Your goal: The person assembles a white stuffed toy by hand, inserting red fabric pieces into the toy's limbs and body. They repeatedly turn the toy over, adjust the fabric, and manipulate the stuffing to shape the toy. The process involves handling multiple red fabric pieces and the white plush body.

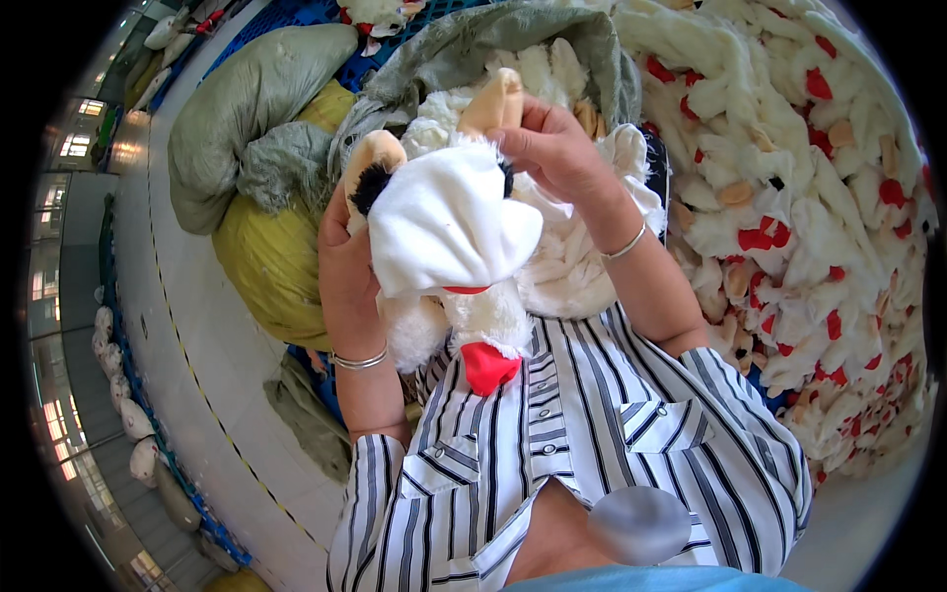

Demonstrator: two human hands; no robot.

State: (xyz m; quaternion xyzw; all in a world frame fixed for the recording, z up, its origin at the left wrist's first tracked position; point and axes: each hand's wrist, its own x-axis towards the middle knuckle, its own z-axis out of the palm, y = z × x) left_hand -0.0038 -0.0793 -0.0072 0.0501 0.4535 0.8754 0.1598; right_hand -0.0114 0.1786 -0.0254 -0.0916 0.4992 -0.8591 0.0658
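A white, limp plush toy cover (444, 219) hangs between my two hands at chest height, its smooth face panel up. It has two beige ears, black fluffy patches beside them and a fuzzy lower part ending in a red tip (489, 368). My right hand (557, 153) pinches the upright beige ear (493, 104) between thumb and fingers. On the other side my left hand (347, 252) is closed round the cover's edge below the second beige ear (376, 153); its fingertips are partly hidden behind the cloth.
An opened grey-green woven sack (444, 49) holds more white plush covers (562, 266) just beyond my hands. Stuffed sacks, one grey-green (247, 109) and one yellow (261, 266), lie at the left. A large heap of white, red and beige plush pieces (779, 197) fills the right.
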